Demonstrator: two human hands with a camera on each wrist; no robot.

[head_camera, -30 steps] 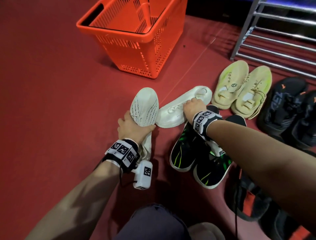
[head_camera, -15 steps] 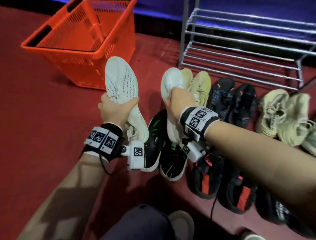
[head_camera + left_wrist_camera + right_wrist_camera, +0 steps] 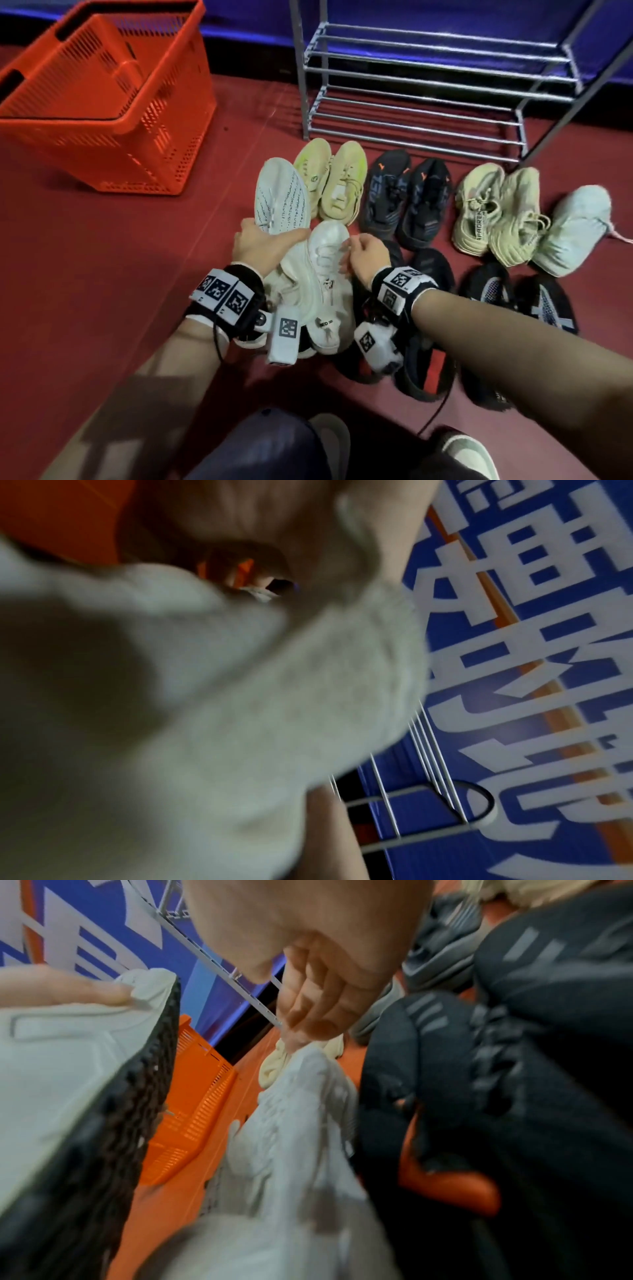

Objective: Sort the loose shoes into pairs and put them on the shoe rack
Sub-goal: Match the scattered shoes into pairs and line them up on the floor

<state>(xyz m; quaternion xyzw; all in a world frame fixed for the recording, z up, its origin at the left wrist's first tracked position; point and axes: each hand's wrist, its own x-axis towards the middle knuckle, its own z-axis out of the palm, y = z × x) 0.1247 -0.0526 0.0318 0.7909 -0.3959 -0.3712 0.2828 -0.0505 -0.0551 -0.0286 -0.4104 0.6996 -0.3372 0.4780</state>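
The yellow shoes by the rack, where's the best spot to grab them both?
Probably the heel openings. The yellow shoes sit upright, side by side and touching, toes toward the shoe rack. Coming from above on the near side, fingers could hook into both collars together.

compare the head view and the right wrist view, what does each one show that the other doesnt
Only the head view shows the left hand gripping one white shoe sole-up, and the shoe rack with no shoes on it. Only the right wrist view shows the right hand's fingers curled at the toe of the second white shoe. Both show the right hand, that second shoe, the orange basket and the black shoes on the floor.
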